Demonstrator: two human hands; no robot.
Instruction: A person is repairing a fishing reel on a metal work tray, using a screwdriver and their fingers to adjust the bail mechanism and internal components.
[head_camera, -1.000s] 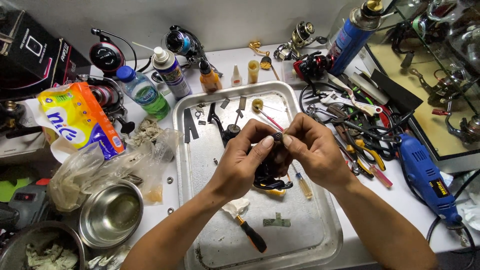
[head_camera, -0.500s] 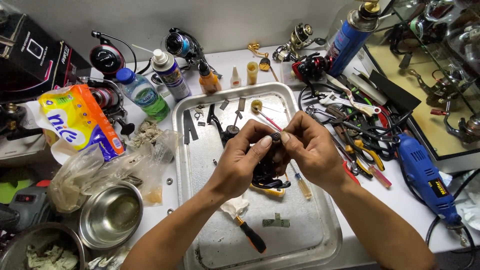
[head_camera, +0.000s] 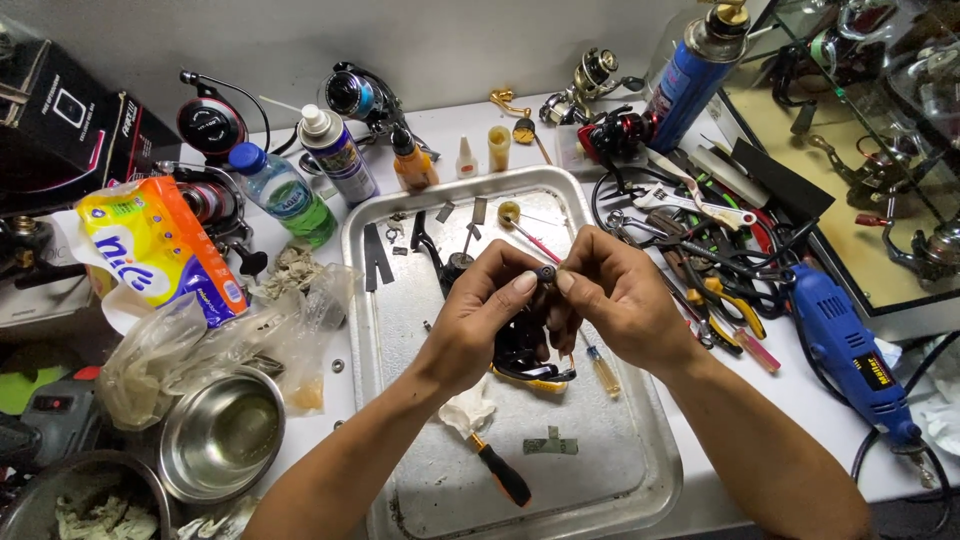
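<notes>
Over a metal tray (head_camera: 620, 470) my left hand (head_camera: 480, 320) and my right hand (head_camera: 620, 300) meet at the fingertips, both pinching a small dark round part (head_camera: 547, 272). Below the fingers hangs a black reel body with a yellow edge (head_camera: 525, 362), partly hidden by my hands; which hand bears it I cannot tell. On the tray lie a black-handled screwdriver (head_camera: 500, 475), a small yellow-handled screwdriver (head_camera: 603, 372), a crumpled tissue (head_camera: 465, 410) and small metal parts (head_camera: 380, 262).
Bottles (head_camera: 340, 155) and spinning reels (head_camera: 365, 100) stand at the back. A blue gas canister (head_camera: 690, 75) is at the far right, pliers and tools (head_camera: 710, 260) beside the tray, a blue rotary tool (head_camera: 845, 345) right. Steel bowls (head_camera: 220, 430), a plastic bag and a tissue pack (head_camera: 160, 250) sit left.
Both hands stay over the tray with only slight finger movement on the small part.
</notes>
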